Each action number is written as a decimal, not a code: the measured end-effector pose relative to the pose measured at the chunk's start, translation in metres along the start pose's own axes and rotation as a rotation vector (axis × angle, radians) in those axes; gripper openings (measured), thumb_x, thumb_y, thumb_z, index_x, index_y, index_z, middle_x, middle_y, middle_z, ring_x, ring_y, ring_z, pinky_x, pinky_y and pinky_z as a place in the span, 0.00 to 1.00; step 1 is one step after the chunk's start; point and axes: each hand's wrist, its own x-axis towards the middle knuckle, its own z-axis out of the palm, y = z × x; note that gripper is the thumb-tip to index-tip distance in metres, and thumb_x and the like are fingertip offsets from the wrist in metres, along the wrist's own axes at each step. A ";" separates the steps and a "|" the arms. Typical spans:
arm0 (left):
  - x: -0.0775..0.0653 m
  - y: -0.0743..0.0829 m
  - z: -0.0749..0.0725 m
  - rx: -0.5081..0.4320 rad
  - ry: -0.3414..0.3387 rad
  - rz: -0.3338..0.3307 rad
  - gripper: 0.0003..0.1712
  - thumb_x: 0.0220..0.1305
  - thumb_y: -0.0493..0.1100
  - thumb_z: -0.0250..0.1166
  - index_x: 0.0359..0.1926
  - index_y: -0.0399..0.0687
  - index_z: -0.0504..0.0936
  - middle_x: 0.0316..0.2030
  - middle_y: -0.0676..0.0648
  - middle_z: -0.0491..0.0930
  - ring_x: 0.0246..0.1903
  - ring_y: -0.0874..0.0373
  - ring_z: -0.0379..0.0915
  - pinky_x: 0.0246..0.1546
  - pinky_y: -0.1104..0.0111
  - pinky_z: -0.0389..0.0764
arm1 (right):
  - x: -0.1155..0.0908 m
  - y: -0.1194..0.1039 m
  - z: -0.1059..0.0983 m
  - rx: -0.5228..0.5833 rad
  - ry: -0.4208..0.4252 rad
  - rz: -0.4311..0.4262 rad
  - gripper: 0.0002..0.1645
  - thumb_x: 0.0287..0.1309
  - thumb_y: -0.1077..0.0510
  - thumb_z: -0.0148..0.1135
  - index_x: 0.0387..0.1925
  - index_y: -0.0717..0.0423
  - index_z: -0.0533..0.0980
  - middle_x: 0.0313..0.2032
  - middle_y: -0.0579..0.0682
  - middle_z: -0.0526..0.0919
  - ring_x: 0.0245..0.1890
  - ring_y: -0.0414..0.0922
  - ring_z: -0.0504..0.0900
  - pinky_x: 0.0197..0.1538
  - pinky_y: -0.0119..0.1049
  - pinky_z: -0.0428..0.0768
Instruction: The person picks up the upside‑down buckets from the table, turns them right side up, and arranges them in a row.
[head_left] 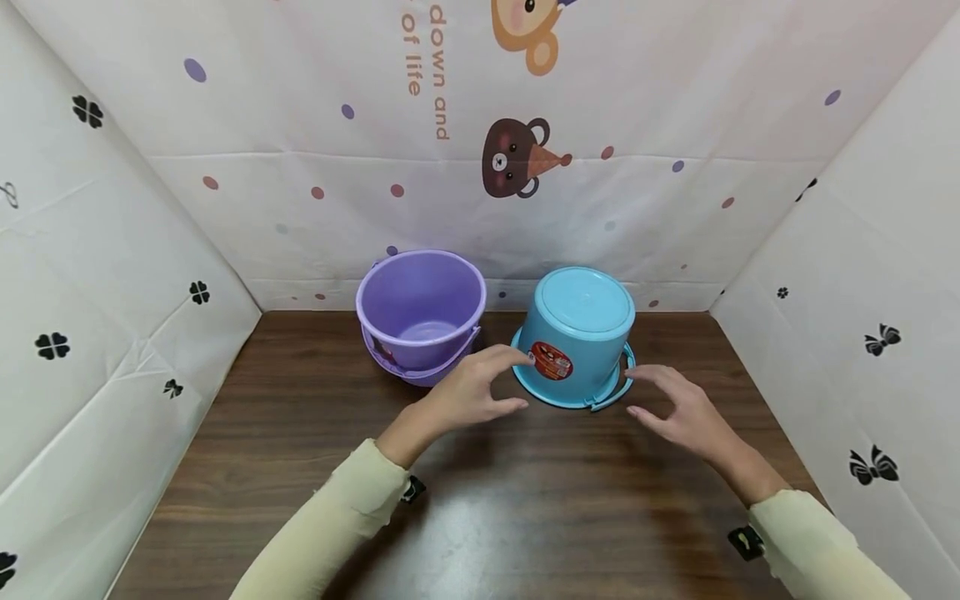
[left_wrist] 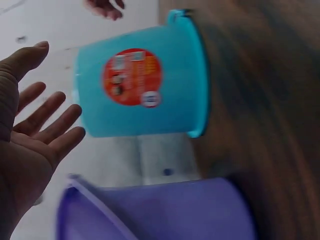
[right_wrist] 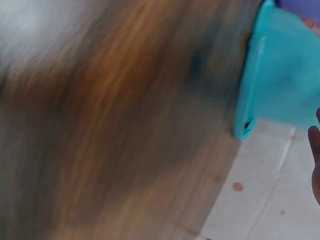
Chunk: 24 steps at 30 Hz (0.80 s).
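Note:
A blue bucket [head_left: 581, 333] stands upside down on the table, its base facing up and its handle [head_left: 621, 383] lying by the rim at the right. A round red label [left_wrist: 132, 76] is on its wall. My left hand [head_left: 474, 387] is at the bucket's left front, fingers extended and thumb apart, holding nothing. On the other side my right hand [head_left: 686, 415] reaches toward the handle with fingers spread and nothing in its grasp. A purple bucket [head_left: 422, 308] stands upright to the left, mouth up, its handle hanging down in front.
The brown wood-grain table [head_left: 300, 450] meets a printed white back cloth [head_left: 300, 217] just behind both buckets. White patterned cloth walls rise on the left [head_left: 97, 292] and right [head_left: 847, 317].

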 end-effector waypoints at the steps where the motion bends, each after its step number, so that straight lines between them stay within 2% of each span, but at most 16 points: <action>1: 0.000 -0.003 0.004 0.001 -0.021 -0.016 0.32 0.57 0.45 0.80 0.61 0.43 0.80 0.57 0.45 0.82 0.60 0.54 0.78 0.61 0.63 0.81 | -0.001 0.003 0.001 -0.018 -0.012 0.005 0.37 0.44 0.62 0.83 0.59 0.55 0.80 0.58 0.51 0.82 0.60 0.50 0.78 0.65 0.13 0.61; 5: -0.002 -0.017 0.019 0.042 -0.128 -0.097 0.31 0.60 0.48 0.78 0.62 0.45 0.81 0.59 0.47 0.81 0.61 0.55 0.77 0.60 0.62 0.81 | -0.003 0.018 0.004 -0.077 -0.097 0.006 0.36 0.48 0.59 0.82 0.61 0.55 0.79 0.59 0.53 0.82 0.61 0.53 0.77 0.65 0.39 0.76; 7: -0.004 -0.023 0.025 0.071 -0.173 -0.125 0.30 0.61 0.49 0.77 0.62 0.46 0.82 0.60 0.47 0.81 0.62 0.55 0.77 0.61 0.61 0.81 | -0.003 0.024 0.006 -0.100 -0.148 0.003 0.36 0.50 0.57 0.81 0.61 0.56 0.79 0.59 0.53 0.82 0.62 0.54 0.77 0.62 0.52 0.78; 9: -0.005 -0.030 0.030 0.111 -0.211 -0.129 0.30 0.61 0.50 0.77 0.62 0.46 0.82 0.61 0.48 0.81 0.62 0.55 0.77 0.62 0.60 0.80 | -0.003 0.029 0.008 -0.113 -0.187 -0.008 0.35 0.52 0.56 0.81 0.62 0.57 0.79 0.60 0.55 0.82 0.63 0.56 0.77 0.61 0.60 0.78; 12: -0.006 -0.039 0.039 0.182 -0.240 -0.090 0.29 0.62 0.50 0.76 0.62 0.46 0.83 0.61 0.47 0.82 0.65 0.52 0.76 0.66 0.59 0.77 | -0.002 0.036 0.011 -0.122 -0.227 -0.029 0.34 0.52 0.56 0.80 0.61 0.57 0.80 0.61 0.56 0.82 0.63 0.57 0.77 0.62 0.60 0.78; 18: -0.002 -0.052 0.052 0.308 -0.272 0.034 0.29 0.63 0.53 0.75 0.60 0.43 0.83 0.59 0.45 0.83 0.65 0.48 0.76 0.70 0.59 0.72 | 0.000 0.047 0.017 -0.168 -0.274 -0.113 0.32 0.52 0.55 0.80 0.59 0.59 0.81 0.60 0.57 0.83 0.62 0.57 0.79 0.61 0.59 0.80; 24: 0.002 -0.065 0.065 0.374 -0.316 0.071 0.24 0.64 0.51 0.74 0.57 0.47 0.85 0.56 0.48 0.83 0.61 0.52 0.77 0.68 0.61 0.73 | 0.003 0.054 0.024 -0.234 -0.256 -0.228 0.32 0.48 0.55 0.82 0.56 0.60 0.83 0.56 0.57 0.85 0.59 0.56 0.81 0.59 0.58 0.82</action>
